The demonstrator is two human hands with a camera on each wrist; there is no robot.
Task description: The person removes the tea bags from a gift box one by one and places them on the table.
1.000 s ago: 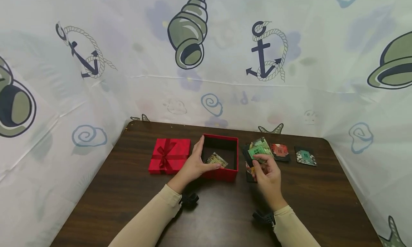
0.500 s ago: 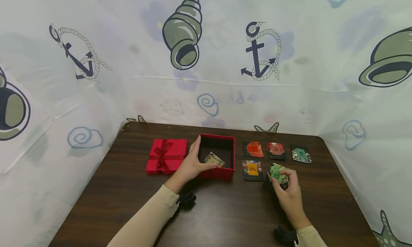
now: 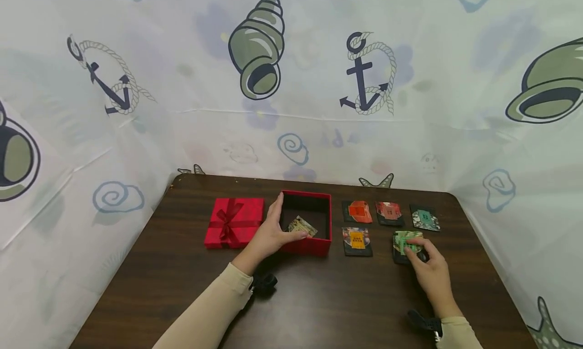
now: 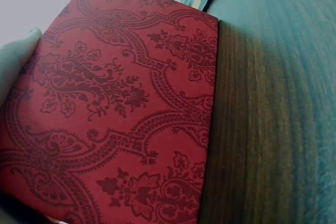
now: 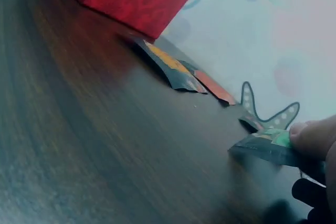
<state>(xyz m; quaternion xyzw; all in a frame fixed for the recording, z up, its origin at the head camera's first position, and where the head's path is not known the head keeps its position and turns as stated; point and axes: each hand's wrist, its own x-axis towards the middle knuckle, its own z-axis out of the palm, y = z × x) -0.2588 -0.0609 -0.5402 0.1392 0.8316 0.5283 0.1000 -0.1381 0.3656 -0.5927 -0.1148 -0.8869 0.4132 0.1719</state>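
A red gift box with a dark inside stands uncovered at the middle of the table. My left hand grips its near left corner, thumb over the front rim and fingers along the left wall. One yellowish packet lies inside the box. To the right, my right hand pinches a flat black packet with a green label, held low over the table. In the right wrist view the thumb presses on that packet's top. The left wrist view is filled by the box's patterned red wall.
The red lid with a ribbon bow lies left of the box. Several flat packets rest right of it: an orange-labelled one, two red-labelled ones and a teal-labelled one. A printed cloth hangs behind the table.
My right hand has carried the green-labelled packet right and toward me, from over the other packets to the table's front right area. The left hand keeps its grip on the box.
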